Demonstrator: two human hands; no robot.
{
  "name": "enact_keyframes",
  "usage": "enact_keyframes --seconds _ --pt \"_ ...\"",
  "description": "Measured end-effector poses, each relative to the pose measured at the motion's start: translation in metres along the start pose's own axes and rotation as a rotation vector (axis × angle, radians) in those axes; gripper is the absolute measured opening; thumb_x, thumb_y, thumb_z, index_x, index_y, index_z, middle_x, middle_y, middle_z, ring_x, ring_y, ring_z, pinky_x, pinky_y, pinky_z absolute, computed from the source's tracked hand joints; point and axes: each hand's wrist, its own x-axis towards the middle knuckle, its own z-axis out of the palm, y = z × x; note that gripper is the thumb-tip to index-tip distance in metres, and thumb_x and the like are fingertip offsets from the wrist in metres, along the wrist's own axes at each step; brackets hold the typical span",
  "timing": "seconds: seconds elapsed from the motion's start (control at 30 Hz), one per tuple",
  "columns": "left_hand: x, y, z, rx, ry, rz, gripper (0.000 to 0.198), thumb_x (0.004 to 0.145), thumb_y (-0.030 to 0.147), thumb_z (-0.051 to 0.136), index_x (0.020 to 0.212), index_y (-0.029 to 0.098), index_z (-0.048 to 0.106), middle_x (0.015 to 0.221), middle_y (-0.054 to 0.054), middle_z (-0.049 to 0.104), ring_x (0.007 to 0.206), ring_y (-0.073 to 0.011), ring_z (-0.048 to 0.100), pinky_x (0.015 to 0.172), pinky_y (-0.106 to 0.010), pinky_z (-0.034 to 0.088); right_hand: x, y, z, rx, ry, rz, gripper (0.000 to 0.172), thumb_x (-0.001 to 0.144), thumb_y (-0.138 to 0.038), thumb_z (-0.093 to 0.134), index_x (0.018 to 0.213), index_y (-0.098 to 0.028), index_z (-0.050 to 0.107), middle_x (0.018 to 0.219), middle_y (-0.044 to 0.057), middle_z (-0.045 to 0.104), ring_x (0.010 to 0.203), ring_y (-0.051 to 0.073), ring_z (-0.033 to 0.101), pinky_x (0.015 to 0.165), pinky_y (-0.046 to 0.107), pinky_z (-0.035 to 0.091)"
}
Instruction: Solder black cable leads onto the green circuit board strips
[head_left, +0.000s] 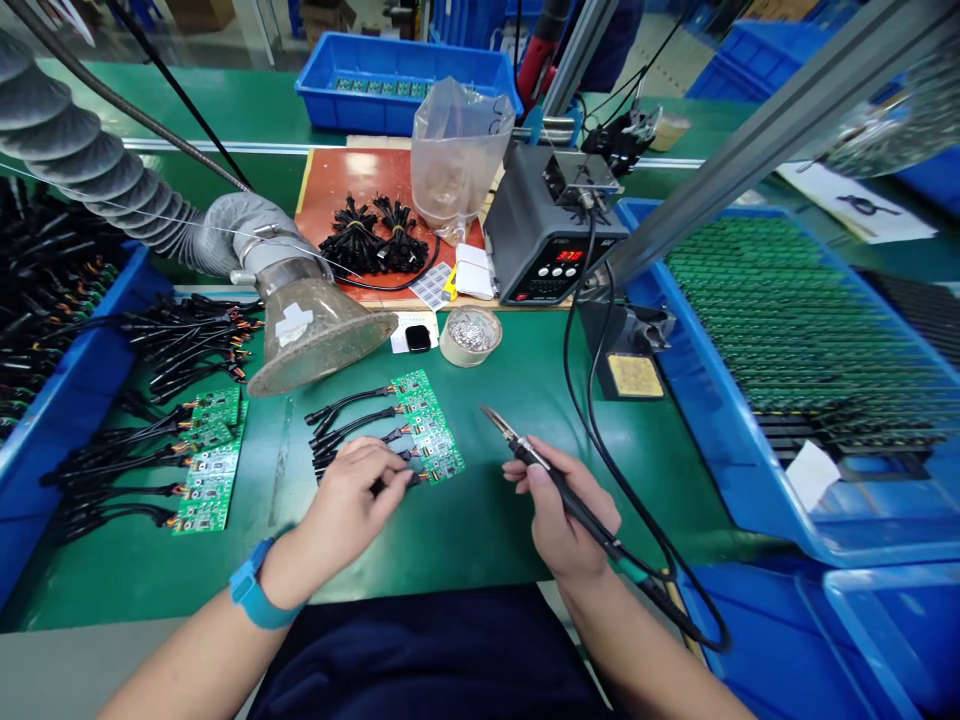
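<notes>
My right hand [570,505] grips a soldering iron [559,480] like a pen, its tip pointing up and left, apart from the boards. My left hand [360,500] is closed, thumb and forefinger pinched on a black cable [412,480] at the near end of a green circuit board panel [427,425]. Several black cables [352,400] run left from that panel, with coloured wire ends at its edge. My left fingers partly hide the nearest cables. A second panel [210,480] with cables lies further left.
A fume extractor hood [322,330] hangs over the left side. Behind are a solder tin [470,335], a soldering station [555,235] and an iron stand with a yellow sponge [634,376]. Blue bins hold cables [52,300] on the left and boards [810,310] on the right.
</notes>
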Motion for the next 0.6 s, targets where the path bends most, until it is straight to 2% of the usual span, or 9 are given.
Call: enact_keyframes --seconds 0.07,0.13,0.23,0.37,0.47,0.6 --pt "0.003 -0.006 -0.012 -0.01 0.12 -0.054 0.013 0.097 0.021 0.061 0.086 0.019 0.066 0.081 -0.003 0.071 0.079 -0.0176 0.065 0.075 -0.032 0.052 0.002 0.008 0.002 0.036 0.053 0.02 0.025 0.1 -0.025 0.063 0.122 -0.018 0.071 0.089 0.005 0.078 0.068 0.018 0.075 0.06 0.031 0.064" --pt "0.007 -0.012 -0.022 0.086 0.246 -0.119 0.013 0.097 0.022 0.061 0.085 0.019 0.066 0.082 -0.003 0.07 0.076 -0.0166 0.065 0.072 -0.031 0.051 0.002 0.011 0.005 0.049 0.066 0.033 0.026 0.1 -0.026 0.063 0.123 -0.018 0.071 0.091 0.006 0.078 0.069 0.018 0.075 0.058 0.029 0.064" --pt "0.011 -0.021 -0.029 0.245 0.371 -0.166 0.012 0.096 0.025 0.062 0.088 0.019 0.067 0.086 -0.004 0.07 0.082 -0.019 0.066 0.079 -0.033 0.052 0.002 0.01 0.008 0.033 0.064 0.034 0.028 0.1 -0.028 0.063 0.125 -0.018 0.07 0.093 0.008 0.078 0.072 0.019 0.075 0.057 0.029 0.063" --pt "0.013 -0.029 -0.027 0.347 0.346 -0.118 0.011 0.096 0.028 0.062 0.095 0.018 0.067 0.096 -0.007 0.071 0.096 -0.024 0.066 0.09 -0.04 0.052 0.008 0.004 -0.004 0.0 0.144 0.004 0.03 0.099 -0.031 0.063 0.126 -0.018 0.069 0.095 0.009 0.078 0.073 0.021 0.076 0.061 0.033 0.063" --pt "0.012 -0.031 -0.025 0.371 0.301 -0.089 0.011 0.096 0.028 0.062 0.095 0.019 0.067 0.098 -0.008 0.071 0.099 -0.0255 0.065 0.093 -0.044 0.051 0.023 -0.002 -0.025 -0.005 0.335 -0.003 0.033 0.097 -0.035 0.065 0.124 -0.016 0.069 0.089 0.008 0.077 0.067 0.022 0.074 0.059 0.035 0.06" --pt "0.011 -0.032 -0.025 0.418 0.298 -0.126 0.012 0.096 0.032 0.062 0.096 0.02 0.067 0.101 -0.009 0.071 0.101 -0.0271 0.066 0.094 -0.046 0.051 0.048 0.0 -0.048 0.056 0.572 -0.043 0.034 0.091 -0.037 0.067 0.117 -0.015 0.07 0.08 0.004 0.074 0.061 0.02 0.071 0.051 0.032 0.054"
